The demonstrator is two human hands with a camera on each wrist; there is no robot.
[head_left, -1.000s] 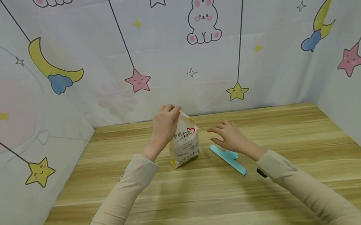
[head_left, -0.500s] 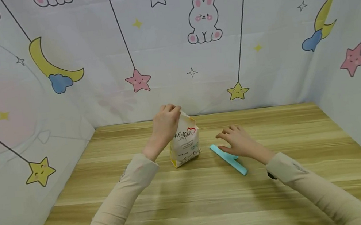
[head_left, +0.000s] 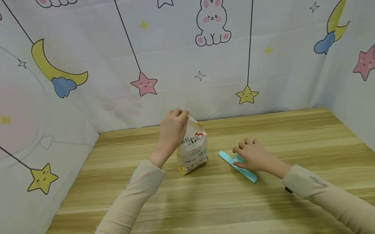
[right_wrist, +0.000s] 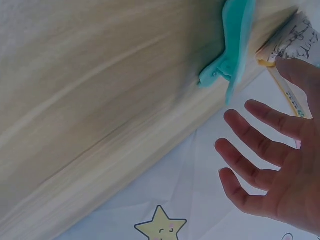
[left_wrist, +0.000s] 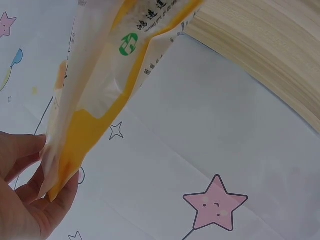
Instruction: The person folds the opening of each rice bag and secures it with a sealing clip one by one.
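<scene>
A white food bag [head_left: 194, 152] with yellow edges, dark lettering and a red heart stands upright on the table. My left hand [head_left: 173, 128] pinches its top edge, thumb on one side and fingers on the other, as the left wrist view shows with the bag's narrowed yellow end [left_wrist: 82, 140]. To the right of the bag lies a turquoise bag clip [head_left: 227, 157], a long bar with a short grip. Over that clip hovers my right hand [head_left: 256, 156], fingers spread and loosely bent. In the right wrist view a gap shows between those fingers and the clip [right_wrist: 238, 45].
The wood-grain table [head_left: 198, 215] runs back to a white cloth [head_left: 173, 49] printed with stars, moons and a rabbit. The same cloth hangs along the left and right sides.
My right hand has moved rightward and nearer to me, from beside the bag to over the bag clip. The left hand keeps its pinch on the bag, which has not moved.
</scene>
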